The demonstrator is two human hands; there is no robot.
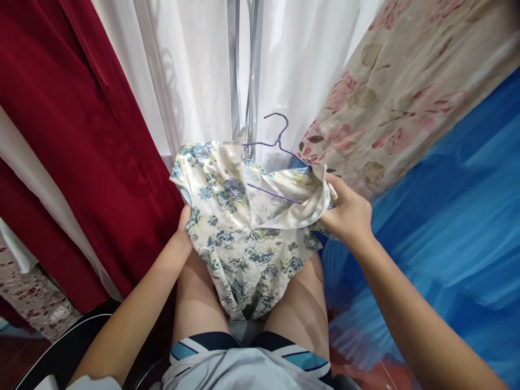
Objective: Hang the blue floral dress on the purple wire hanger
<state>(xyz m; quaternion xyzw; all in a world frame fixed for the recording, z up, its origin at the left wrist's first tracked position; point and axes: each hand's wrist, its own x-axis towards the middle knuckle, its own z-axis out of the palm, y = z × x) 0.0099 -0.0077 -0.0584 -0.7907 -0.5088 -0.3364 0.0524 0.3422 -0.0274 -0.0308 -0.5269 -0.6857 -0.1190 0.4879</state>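
Note:
A cream blouse with a blue and yellow floral print (247, 249) hangs over my lap, spread between both hands. Inside its neckline is a thin purple hanger (278, 142), its hook pointing up and one shoulder bar showing at the open collar. At the blouse's left side, my left hand (186, 223) grips the edge by the sleeve, its fingers mostly hidden behind the cloth. My right hand (348, 210) is closed on the right shoulder and collar edge, where the fabric is folded back over the hanger's end.
Red cloth (93, 135) hangs at the left, white fabric (195, 65) straight ahead. To the right are a beige floral curtain (390, 97) and blue tulle (442, 216). A black round container (77, 341) stands at the lower left.

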